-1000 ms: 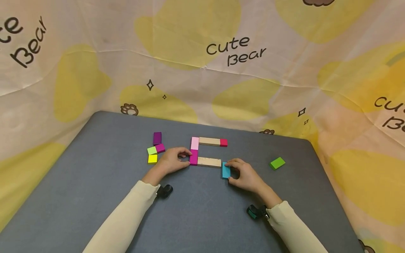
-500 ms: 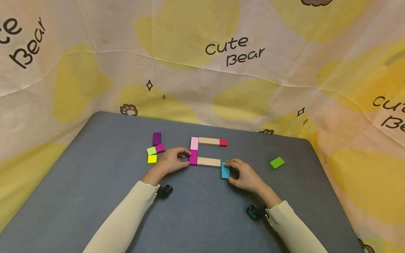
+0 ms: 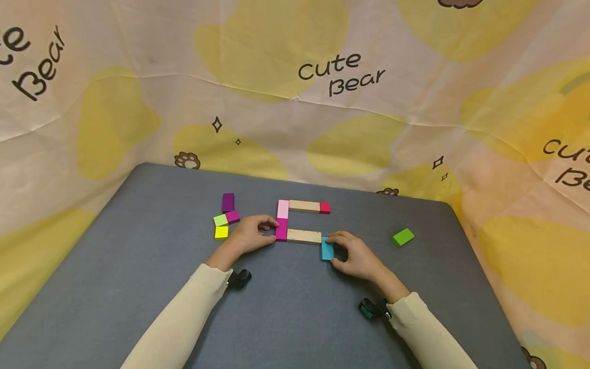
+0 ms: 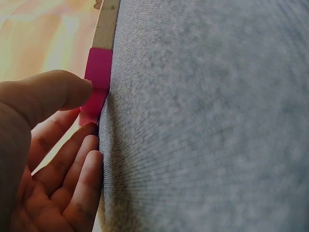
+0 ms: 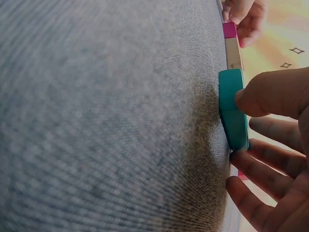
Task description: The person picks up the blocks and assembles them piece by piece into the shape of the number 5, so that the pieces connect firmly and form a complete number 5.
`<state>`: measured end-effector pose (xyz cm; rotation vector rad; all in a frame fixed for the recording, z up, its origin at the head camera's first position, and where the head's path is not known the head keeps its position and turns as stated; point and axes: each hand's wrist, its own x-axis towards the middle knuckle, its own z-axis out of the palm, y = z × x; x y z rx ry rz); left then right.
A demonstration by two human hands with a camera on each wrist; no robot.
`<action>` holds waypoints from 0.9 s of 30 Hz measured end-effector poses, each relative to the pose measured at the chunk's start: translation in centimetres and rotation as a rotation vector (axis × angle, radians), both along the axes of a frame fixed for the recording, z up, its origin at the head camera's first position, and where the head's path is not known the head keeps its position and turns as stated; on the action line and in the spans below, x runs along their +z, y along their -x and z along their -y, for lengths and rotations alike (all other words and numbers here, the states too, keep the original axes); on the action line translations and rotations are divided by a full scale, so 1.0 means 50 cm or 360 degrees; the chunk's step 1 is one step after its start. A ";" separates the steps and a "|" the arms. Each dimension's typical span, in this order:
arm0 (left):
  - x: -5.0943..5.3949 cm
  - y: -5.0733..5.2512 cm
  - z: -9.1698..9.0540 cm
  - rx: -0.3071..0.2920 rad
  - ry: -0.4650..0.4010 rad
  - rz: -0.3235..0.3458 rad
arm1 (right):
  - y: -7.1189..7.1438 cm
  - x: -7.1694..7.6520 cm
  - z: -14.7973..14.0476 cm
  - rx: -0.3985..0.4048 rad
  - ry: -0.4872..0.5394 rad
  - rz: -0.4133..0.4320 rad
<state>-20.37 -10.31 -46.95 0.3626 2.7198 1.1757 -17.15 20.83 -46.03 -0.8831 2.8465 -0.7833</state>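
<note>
My left hand (image 3: pixel 251 234) holds the near magenta block (image 3: pixel 281 230) by its left side, thumb and index finger on it. In the left wrist view the thumb (image 4: pixel 77 91) covers part of that block. With thumb and fingertips at its ends, my right hand (image 3: pixel 357 256) pinches a blue block (image 3: pixel 327 249) lying flat. That block stands at the right end of the near wooden block (image 3: pixel 304 236); I cannot tell whether they touch. A pink block (image 3: pixel 283 209) continues the magenta one away from me. The far wooden block (image 3: pixel 304 206) runs right from it to a red block (image 3: pixel 324 207).
Left of the row lie a purple block (image 3: pixel 228 202), a smaller magenta block (image 3: pixel 232 216), a lime block (image 3: pixel 220 220) and a yellow block (image 3: pixel 221 232). A green block (image 3: pixel 403 237) lies apart at right on the grey table (image 3: pixel 286 318). A printed cloth (image 3: pixel 258 61) hangs behind.
The blue block and my right hand stay in practically the same place. The whole view shifts very slightly; my left hand holds still on the magenta block.
</note>
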 end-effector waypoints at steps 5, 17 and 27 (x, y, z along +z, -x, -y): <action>0.001 0.000 0.000 -0.0008 -0.0011 -0.0005 | 0.000 0.002 0.000 0.0011 0.0017 -0.0014; 0.006 0.004 0.002 -0.0043 0.0043 -0.0041 | 0.008 0.019 -0.020 -0.0101 0.0029 -0.0020; 0.012 0.009 -0.004 -0.0094 0.0140 -0.0090 | 0.013 0.041 -0.098 -0.0283 0.0065 -0.0110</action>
